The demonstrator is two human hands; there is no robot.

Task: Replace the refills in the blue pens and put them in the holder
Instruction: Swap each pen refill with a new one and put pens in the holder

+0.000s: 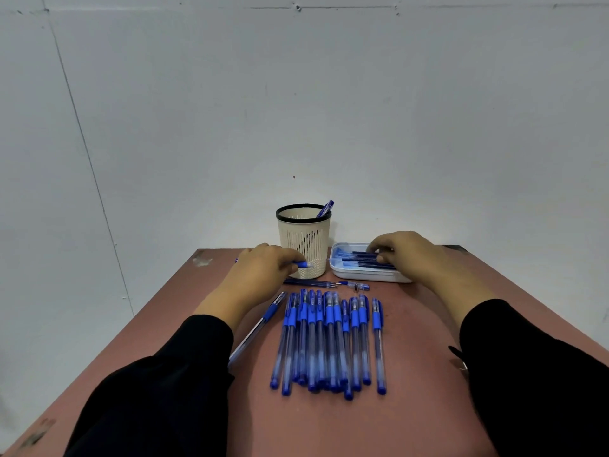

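Observation:
Several blue pens (329, 341) lie side by side in a row on the reddish table (329, 423). A cream mesh holder (304, 240) with a black rim stands at the far edge, with blue pens (325, 208) sticking out of it. My left hand (263, 275) grips a blue pen barrel (303, 264) just in front of the holder. My right hand (403, 255) reaches into a white tray (365, 275) and pinches one of the dark refills (359, 260) lying in it.
One pen (260, 324) lies slanted left of the row, under my left forearm. A loose refill (311, 284) and a small pen part (357, 285) lie between the holder and the row. A grey wall rises right behind the table.

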